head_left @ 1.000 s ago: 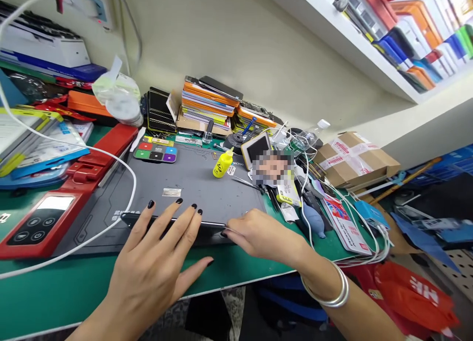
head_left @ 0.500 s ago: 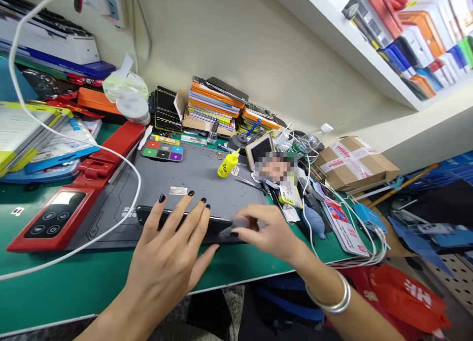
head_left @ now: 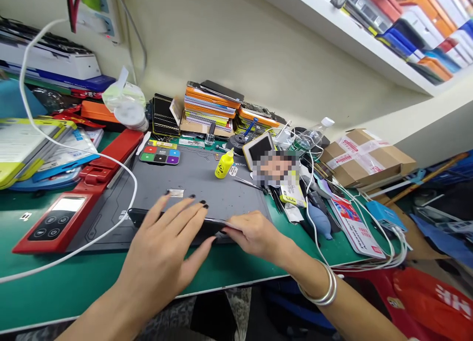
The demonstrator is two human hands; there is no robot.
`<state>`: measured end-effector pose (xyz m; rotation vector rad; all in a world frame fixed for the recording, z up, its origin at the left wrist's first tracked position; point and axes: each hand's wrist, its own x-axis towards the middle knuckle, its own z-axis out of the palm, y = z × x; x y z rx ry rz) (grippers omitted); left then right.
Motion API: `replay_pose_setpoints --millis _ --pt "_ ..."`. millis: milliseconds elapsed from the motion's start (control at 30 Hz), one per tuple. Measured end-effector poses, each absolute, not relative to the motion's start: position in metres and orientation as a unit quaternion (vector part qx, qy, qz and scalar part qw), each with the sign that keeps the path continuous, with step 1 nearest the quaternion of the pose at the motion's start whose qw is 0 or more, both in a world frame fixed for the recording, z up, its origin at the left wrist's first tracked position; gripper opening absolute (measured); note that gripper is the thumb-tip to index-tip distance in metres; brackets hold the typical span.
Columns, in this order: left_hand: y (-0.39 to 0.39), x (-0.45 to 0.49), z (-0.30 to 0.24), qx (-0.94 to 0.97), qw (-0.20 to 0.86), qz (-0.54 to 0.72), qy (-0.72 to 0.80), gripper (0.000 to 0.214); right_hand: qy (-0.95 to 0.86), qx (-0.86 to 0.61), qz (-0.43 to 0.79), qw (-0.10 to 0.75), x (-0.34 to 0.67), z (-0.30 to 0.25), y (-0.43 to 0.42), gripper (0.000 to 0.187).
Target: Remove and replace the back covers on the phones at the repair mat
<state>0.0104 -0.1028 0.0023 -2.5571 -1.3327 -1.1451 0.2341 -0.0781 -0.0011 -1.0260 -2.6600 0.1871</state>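
A dark phone [head_left: 214,226] is tilted up on its long edge over the grey work mat [head_left: 199,176]. My left hand [head_left: 166,242] steadies it, fingers stretched across it and past its upper edge, thumb apart on the near side. Much of the phone is hidden behind this hand. At the phone's right end, my right hand [head_left: 258,235] pinches a thin greyish flat pry pick [head_left: 233,224] against the edge. Beyond the hands stand a yellow bottle [head_left: 223,164] and a small silvery strip [head_left: 175,193] on the mat.
Left lies a red device with a button panel [head_left: 59,218], crossed by a white cable [head_left: 135,183]. Tweezers [head_left: 247,183], a blue air blower [head_left: 320,222] and a flat box [head_left: 354,227] lie right. Behind are stacked phone parts [head_left: 212,104] and a cardboard box [head_left: 369,156].
My right hand has closed more tightly and turned at the phone's right end, its pick now flatter against the edge. My left hand stays on the phone; the view has shifted slightly.
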Motion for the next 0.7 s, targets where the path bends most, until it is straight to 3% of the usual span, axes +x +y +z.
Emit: replay_pose_setpoints --millis 133,233,433,700 --pt "-0.074 0.015 0.026 -0.858 -0.181 -0.366 -0.311 0.014 -0.926 -0.351 0.07 0.123 0.233 0.001 -0.081 0.029" --pt "-0.056 0.017 0.036 -0.871 -0.295 -0.297 -0.256 0.015 -0.923 -0.364 0.066 0.106 0.231 0.003 -0.081 0.025" --pt "-0.049 0.019 0.031 -0.876 -0.309 -0.271 -0.253 0.021 -0.921 -0.374 0.072 0.076 0.232 0.001 -0.079 0.024" --pt "-0.053 0.028 0.037 -0.87 -0.319 -0.233 -0.294 0.013 -0.925 -0.364 0.104 0.008 0.234 0.007 -0.077 0.022"
